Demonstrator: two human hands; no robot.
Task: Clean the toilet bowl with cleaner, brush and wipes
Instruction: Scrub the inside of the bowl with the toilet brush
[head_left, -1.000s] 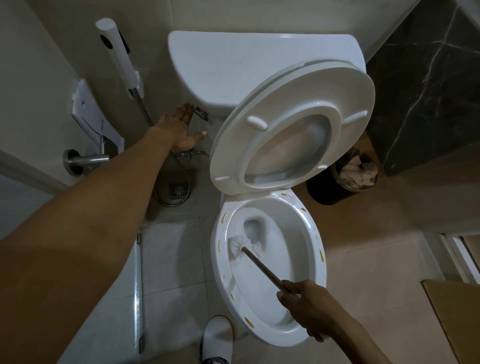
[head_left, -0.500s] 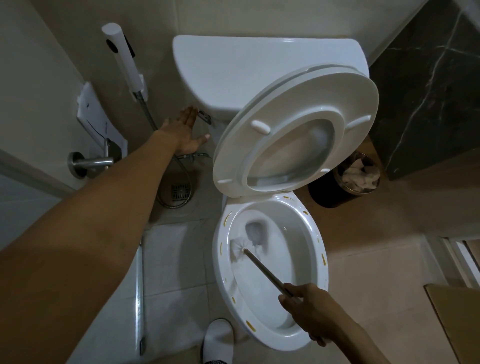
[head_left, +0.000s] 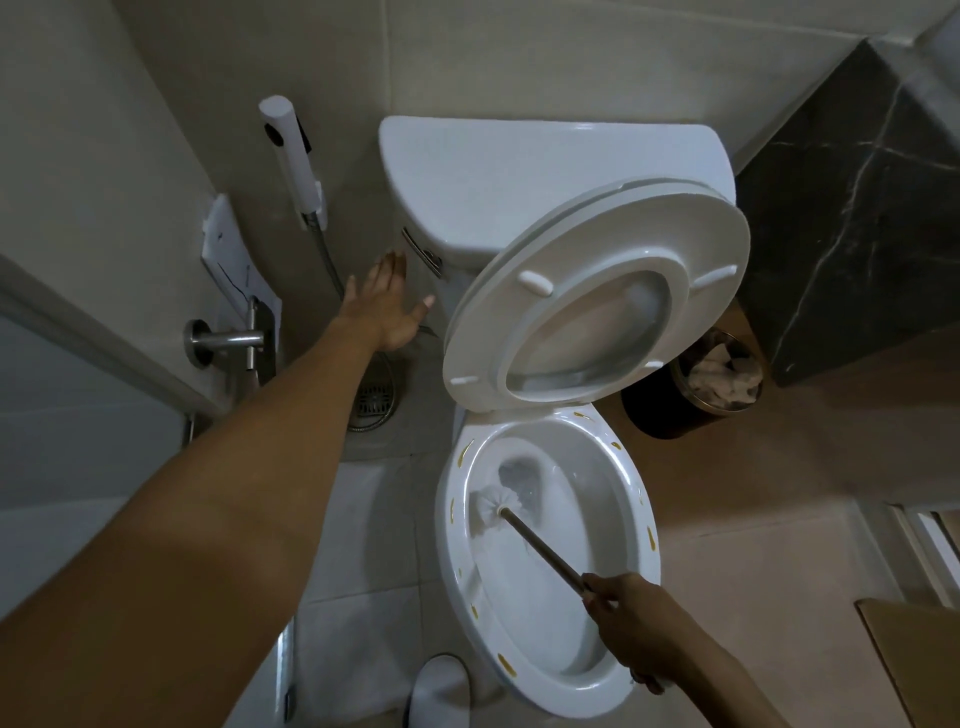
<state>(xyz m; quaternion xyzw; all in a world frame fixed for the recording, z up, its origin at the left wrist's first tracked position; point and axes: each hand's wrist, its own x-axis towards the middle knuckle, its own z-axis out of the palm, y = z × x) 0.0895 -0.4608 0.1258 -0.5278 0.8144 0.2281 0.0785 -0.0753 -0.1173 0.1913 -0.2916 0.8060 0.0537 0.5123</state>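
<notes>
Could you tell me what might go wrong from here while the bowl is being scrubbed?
The left hand is open beside the flush lever; flushing with the brush in the bowl could splash. The raised seat leans forward over the bowl and might drop. Yellow spots on the rim could be missed.

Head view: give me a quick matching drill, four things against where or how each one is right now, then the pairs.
Things:
1. brush
2. left hand
3. seat
4. bin

States:
A. raised, leaning back toward the tank
B. open, fingers spread, just short of the flush lever
C. on the floor right of the bowl, holding crumpled paper
D. head down in the bowl, handle gripped by the right hand

Pairs: 1-D, 2-B, 3-A, 4-C
</notes>
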